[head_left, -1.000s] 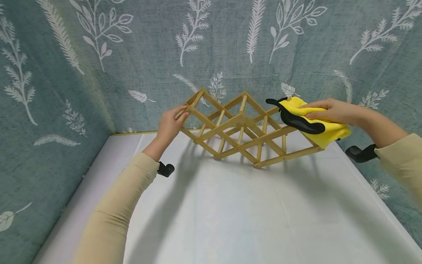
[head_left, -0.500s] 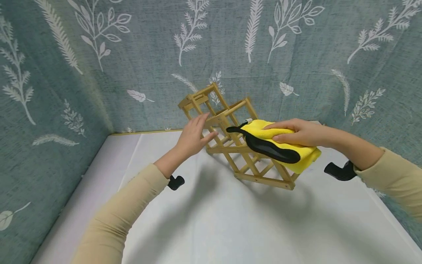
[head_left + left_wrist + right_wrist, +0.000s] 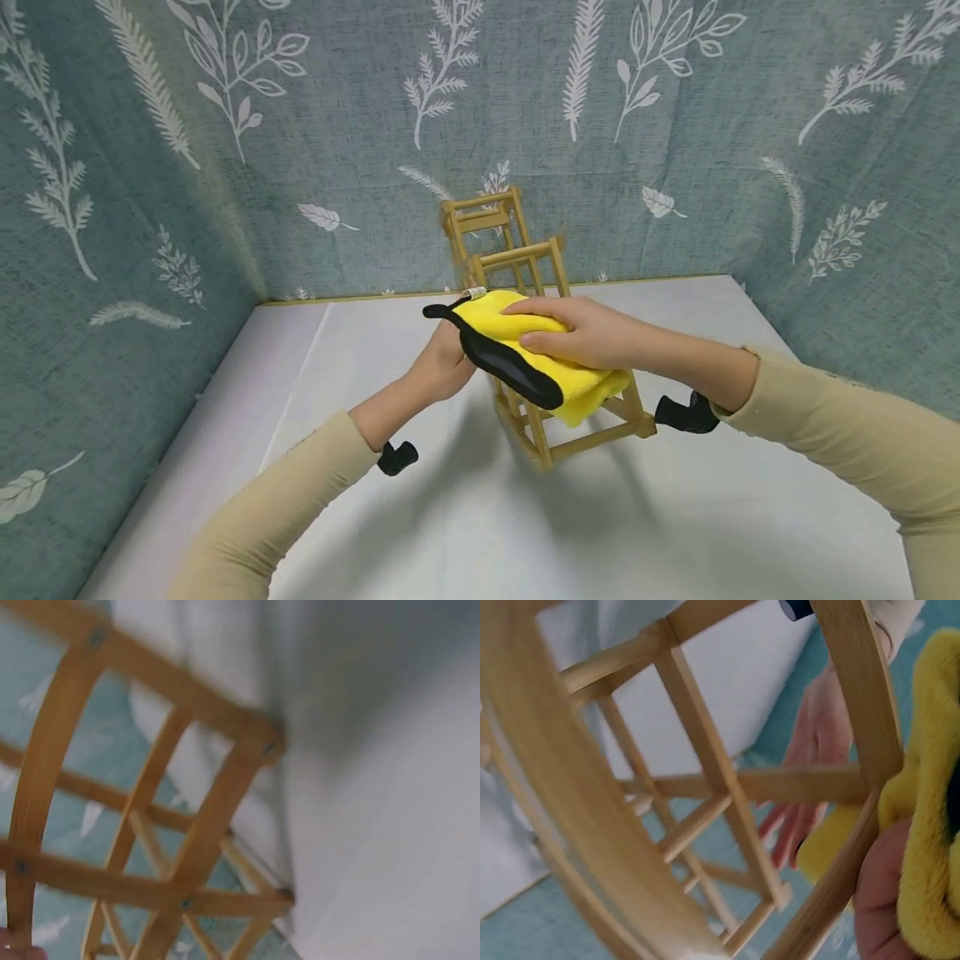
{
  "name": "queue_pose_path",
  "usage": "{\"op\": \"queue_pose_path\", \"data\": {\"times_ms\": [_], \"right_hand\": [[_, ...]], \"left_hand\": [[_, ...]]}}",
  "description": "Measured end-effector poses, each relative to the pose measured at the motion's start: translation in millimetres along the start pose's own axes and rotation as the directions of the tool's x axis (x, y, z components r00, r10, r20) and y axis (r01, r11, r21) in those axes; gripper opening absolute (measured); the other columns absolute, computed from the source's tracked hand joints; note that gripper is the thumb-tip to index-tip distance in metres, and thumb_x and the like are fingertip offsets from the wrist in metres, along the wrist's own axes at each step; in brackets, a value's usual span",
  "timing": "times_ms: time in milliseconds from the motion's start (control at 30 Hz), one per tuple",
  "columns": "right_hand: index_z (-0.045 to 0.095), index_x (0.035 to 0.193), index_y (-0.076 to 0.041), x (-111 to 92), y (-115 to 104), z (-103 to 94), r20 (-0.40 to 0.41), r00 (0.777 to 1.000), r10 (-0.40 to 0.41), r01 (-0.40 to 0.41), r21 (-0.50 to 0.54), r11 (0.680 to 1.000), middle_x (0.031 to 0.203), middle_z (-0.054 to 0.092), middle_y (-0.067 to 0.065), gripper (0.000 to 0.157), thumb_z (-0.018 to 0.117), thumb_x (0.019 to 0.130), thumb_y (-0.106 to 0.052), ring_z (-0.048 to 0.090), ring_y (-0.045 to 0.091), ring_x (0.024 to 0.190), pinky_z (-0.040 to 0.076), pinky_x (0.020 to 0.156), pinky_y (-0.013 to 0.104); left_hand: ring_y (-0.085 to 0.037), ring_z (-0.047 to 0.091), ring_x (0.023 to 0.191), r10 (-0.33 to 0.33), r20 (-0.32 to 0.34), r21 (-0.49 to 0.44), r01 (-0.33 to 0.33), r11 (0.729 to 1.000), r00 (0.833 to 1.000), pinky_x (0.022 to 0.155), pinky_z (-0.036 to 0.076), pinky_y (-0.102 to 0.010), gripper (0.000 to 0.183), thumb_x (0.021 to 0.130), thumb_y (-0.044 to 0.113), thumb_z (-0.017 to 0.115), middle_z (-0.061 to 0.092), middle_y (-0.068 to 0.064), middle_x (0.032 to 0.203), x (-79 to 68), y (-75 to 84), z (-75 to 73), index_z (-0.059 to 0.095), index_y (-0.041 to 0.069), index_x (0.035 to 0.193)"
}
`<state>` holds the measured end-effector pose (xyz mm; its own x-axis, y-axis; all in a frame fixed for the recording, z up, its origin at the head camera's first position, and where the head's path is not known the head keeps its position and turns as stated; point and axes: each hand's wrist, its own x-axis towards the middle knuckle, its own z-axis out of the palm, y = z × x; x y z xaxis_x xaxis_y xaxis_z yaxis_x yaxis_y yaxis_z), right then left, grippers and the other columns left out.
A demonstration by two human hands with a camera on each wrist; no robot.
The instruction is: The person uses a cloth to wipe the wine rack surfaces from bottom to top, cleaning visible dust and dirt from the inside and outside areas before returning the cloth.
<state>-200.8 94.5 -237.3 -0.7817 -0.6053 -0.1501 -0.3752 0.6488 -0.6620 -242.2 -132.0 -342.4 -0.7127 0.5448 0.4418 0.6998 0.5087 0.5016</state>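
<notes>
A wooden lattice folding rack [image 3: 517, 253] stands turned with its narrow end toward me, tilted on the white surface. My right hand [image 3: 585, 333] holds a folded yellow cloth [image 3: 487, 321] with black trim against the rack's near upper part. In the right wrist view a finger [image 3: 877, 892] curls beside the rail under the cloth. My left hand [image 3: 442, 362] is at the rack's left side, its fingers mostly hidden by the cloth in the head view. The right wrist view shows the left hand's fingers [image 3: 787, 832] extended, and the left wrist view a fingertip [image 3: 26, 952] at a slat.
The white covered table [image 3: 360, 533] spreads toward me. Patterned green-blue fabric [image 3: 337, 167] hangs at the back and both sides. A black wrist mount [image 3: 686, 412] sits by the right cuff and another black wrist mount [image 3: 397, 458] by the left cuff.
The rack has swung from lying broadside to end-on toward me. My right hand and the cloth have moved left. My left hand let go of the rack's left end and moved right, partly behind the cloth.
</notes>
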Motion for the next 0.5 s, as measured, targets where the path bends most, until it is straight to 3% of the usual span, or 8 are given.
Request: {"op": "queue_pose_path", "data": {"times_ms": [100, 133, 333, 500], "right_hand": [[0.041, 0.138, -0.028, 1.6, -11.7, 10.0, -0.049, 0.998, -0.043, 0.039, -0.080, 0.996, 0.118, 0.058, 0.008, 0.046, 0.050, 0.094, -0.034, 0.049, 0.017, 0.054, 0.043, 0.055, 0.028], [0.041, 0.138, -0.027, 2.1, -15.0, 13.4, -0.071, 0.996, -0.062, 0.054, -0.106, 0.993, 0.113, 0.060, 0.007, 0.045, 0.050, 0.094, -0.034, 0.049, 0.017, 0.054, 0.043, 0.055, 0.028], [0.045, 0.135, -0.020, 8.2, -27.0, 33.9, -0.179, 0.959, -0.220, 0.184, -0.197, 0.963, 0.104, 0.063, 0.006, 0.042, 0.050, 0.095, -0.029, 0.053, 0.014, 0.066, 0.044, 0.064, 0.028], [0.045, 0.135, -0.020, 10.0, -32.8, 40.2, -0.187, 0.949, -0.253, 0.203, -0.253, 0.946, 0.096, 0.062, 0.005, 0.042, 0.051, 0.094, -0.029, 0.053, 0.013, 0.070, 0.043, 0.061, 0.026]], "left_hand": [[-0.019, 0.045, 0.113, 0.135, -0.029, 0.000, -0.136, 0.991, 0.990, 0.100, 0.033, -0.041, 0.044, 0.095, 0.046, 0.039, 0.050, -0.005, 0.119, -13.4, 1.9, 5.8, 0.048, 0.014, 0.124], [-0.019, 0.044, 0.113, 0.150, -0.035, 0.010, -0.149, 0.989, 0.988, 0.100, 0.033, -0.041, 0.048, 0.093, 0.050, 0.039, 0.049, -0.004, 0.119, -16.8, 1.6, 6.8, 0.046, 0.014, 0.125], [-0.016, 0.048, 0.096, 0.161, -0.098, 0.080, -0.154, 0.985, 0.982, 0.087, 0.041, -0.034, 0.046, 0.094, 0.048, 0.037, 0.051, -0.004, 0.101, -20.7, -18.9, 9.9, 0.050, 0.006, 0.110], [-0.017, 0.051, 0.087, 0.141, -0.113, 0.073, -0.133, 0.988, 0.984, 0.079, 0.043, -0.034, 0.047, 0.094, 0.047, 0.039, 0.053, -0.006, 0.093, -19.6, -39.3, 9.9, 0.054, 0.003, 0.101]]}}
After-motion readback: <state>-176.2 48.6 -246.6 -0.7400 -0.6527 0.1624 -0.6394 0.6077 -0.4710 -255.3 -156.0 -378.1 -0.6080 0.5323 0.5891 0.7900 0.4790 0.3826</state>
